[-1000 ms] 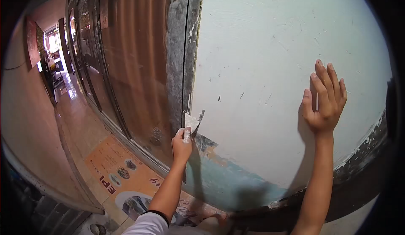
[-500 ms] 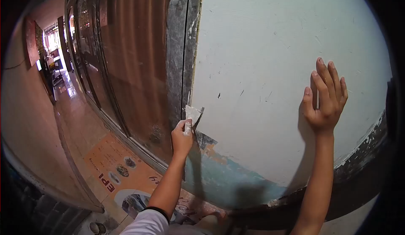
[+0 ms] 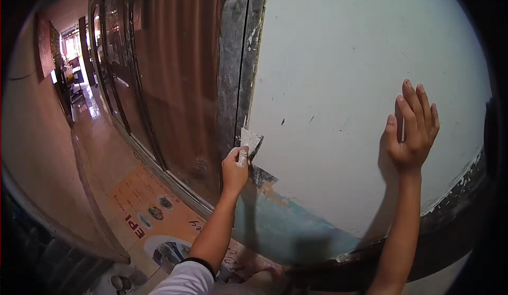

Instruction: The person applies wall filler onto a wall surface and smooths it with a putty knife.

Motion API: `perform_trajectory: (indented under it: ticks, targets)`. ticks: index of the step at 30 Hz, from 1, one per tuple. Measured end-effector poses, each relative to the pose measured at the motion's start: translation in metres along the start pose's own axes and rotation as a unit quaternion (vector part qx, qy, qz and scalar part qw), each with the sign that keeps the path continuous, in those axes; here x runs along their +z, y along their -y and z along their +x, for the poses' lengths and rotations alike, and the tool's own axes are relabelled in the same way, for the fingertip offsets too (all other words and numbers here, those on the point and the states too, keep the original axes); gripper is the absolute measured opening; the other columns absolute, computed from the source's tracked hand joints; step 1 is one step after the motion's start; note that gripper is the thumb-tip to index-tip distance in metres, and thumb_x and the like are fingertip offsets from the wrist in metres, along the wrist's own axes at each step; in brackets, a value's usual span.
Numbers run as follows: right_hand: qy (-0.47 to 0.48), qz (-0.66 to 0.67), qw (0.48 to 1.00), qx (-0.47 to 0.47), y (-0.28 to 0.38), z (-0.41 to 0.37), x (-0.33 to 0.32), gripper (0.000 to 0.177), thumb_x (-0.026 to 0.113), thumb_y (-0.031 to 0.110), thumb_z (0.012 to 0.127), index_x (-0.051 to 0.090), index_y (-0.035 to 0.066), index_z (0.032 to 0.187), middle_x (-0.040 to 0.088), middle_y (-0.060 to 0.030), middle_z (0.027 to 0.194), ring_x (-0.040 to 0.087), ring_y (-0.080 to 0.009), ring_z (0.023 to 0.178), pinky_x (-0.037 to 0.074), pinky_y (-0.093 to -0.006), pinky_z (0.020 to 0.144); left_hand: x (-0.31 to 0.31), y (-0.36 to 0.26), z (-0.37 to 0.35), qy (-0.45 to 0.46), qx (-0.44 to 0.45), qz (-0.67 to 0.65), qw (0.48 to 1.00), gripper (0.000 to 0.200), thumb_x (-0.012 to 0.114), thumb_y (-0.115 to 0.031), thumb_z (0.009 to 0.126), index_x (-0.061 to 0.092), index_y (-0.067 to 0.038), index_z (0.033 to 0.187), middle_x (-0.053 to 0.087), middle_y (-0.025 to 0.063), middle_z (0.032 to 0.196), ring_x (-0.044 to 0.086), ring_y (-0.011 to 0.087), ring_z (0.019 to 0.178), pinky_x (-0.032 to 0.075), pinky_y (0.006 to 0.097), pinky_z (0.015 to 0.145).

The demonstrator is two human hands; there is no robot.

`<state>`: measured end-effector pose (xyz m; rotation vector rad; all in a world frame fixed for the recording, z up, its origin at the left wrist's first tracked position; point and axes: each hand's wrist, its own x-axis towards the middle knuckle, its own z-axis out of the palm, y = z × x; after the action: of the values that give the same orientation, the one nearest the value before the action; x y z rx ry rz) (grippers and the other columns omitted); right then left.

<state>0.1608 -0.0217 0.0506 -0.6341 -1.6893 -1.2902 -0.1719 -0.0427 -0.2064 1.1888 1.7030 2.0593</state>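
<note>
My left hand [image 3: 235, 172] is closed round the handle of a putty knife [image 3: 251, 140] smeared with white. The knife's blade points up and lies at the left edge of a white wall panel [image 3: 328, 83], beside a dark grey frame post [image 3: 233, 62]. My right hand [image 3: 414, 131] has its fingers spread at the right part of the panel, holding nothing. Below the knife the white layer ends at a dark grey patch [image 3: 263, 176] and a blue-green area [image 3: 291, 223].
Left of the post are a brown curtain behind glass [image 3: 177, 72] and a sliding frame. An orange printed banner [image 3: 153, 210] lies on the tiled floor. A corridor [image 3: 87, 104] runs to the far left beside a beige wall [image 3: 42, 152].
The view has shifted slightly, so the panel and post appear further right. My left hand and the knife remain at the panel's edge; my right hand appears slightly lower against the panel.
</note>
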Motion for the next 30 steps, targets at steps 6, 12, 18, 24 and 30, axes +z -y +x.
perform_trajectory:
  ticks: [6,12,18,24,30]
  targets:
    - [0.003,-0.007,1.0,0.0,-0.001,0.0,-0.001,0.037,0.063,0.014,0.081,0.07,0.017,0.117,0.064,0.0019,0.144,0.05,-0.0205,0.142,0.021,-0.0412,0.124,-0.009,0.048,-0.022,0.042,-0.028,-0.087,0.995,0.025,0.058,-0.026,0.107,0.066,-0.003,0.102,0.057,-0.0016,0.071,0.049,0.0053,0.057,0.039,0.0243,0.051]
    - [0.009,-0.011,1.0,0.002,-0.002,-0.001,-0.001,0.036,0.062,0.015,0.082,0.069,0.018,0.118,0.064,0.001,0.144,0.05,-0.0211,0.142,0.02,-0.041,0.124,-0.032,0.051,-0.037,0.014,-0.123,-0.091,0.988,0.026,0.061,-0.026,0.106,0.062,-0.005,0.09,0.055,-0.004,0.068,0.048,0.0055,0.062,0.039,0.026,0.055]
    - [0.02,-0.007,1.0,-0.011,-0.004,-0.003,-0.001,0.037,0.062,0.013,0.087,0.068,0.015,0.123,0.062,-0.0032,0.146,0.048,-0.0246,0.144,0.023,-0.0453,0.123,-0.027,0.092,-0.042,0.076,-0.121,-0.058,0.988,0.035,0.067,-0.032,0.102,0.058,-0.005,0.081,0.047,-0.0051,0.067,0.041,0.0055,0.063,0.034,0.0272,0.055]
    - [0.009,-0.013,1.0,0.001,0.0,-0.001,0.001,0.038,0.062,0.013,0.083,0.068,0.018,0.12,0.065,-0.0014,0.143,0.051,-0.0248,0.142,0.023,-0.045,0.123,-0.02,0.105,-0.031,0.069,-0.1,-0.035,0.992,0.038,0.068,-0.032,0.101,0.057,-0.002,0.08,0.045,-0.0041,0.066,0.037,0.0072,0.065,0.035,0.0289,0.057]
    - [0.013,-0.013,1.0,-0.002,-0.003,-0.002,0.0,0.039,0.064,0.013,0.084,0.068,0.018,0.123,0.064,-0.002,0.144,0.05,-0.025,0.143,0.023,-0.0455,0.124,-0.01,0.079,-0.014,0.062,-0.053,-0.09,0.993,0.034,0.068,-0.035,0.102,0.057,-0.009,0.083,0.052,-0.0054,0.065,0.044,0.004,0.055,0.034,0.0242,0.05]
